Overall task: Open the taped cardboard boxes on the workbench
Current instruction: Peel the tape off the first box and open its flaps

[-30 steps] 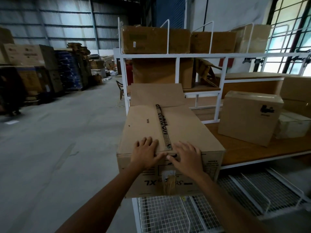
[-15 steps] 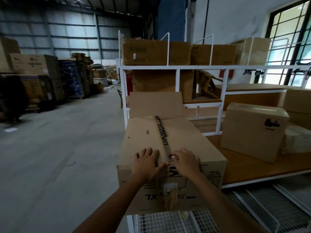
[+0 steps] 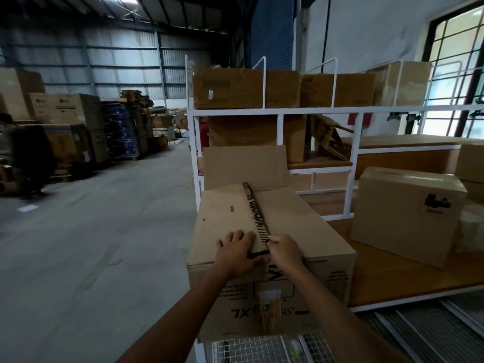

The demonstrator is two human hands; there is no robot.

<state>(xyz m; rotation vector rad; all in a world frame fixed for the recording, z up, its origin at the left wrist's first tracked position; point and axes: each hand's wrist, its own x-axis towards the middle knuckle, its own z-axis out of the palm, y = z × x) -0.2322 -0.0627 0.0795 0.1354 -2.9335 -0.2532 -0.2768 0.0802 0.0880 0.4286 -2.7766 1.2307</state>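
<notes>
Big brown cardboard box [image 3: 288,226] at wooden bench [image 3: 392,273] front-left corner; L hand [image 3: 237,251] flat, open on lid; R hand [image 3: 285,251] pinching black printed tape strip [image 3: 255,210] near end; 2nd brown carton [image 3: 406,213] further R.

Right hand [image 3: 284,251] covers the near end of the tape strip [image 3: 255,210], fingertip grip hidden. Big box [image 3: 288,224] front print half blocked by forearms, unreadable. Second box [image 3: 404,213] logo right of it blurred.

"XL" upside-down on box [image 3: 275,292] front
</notes>
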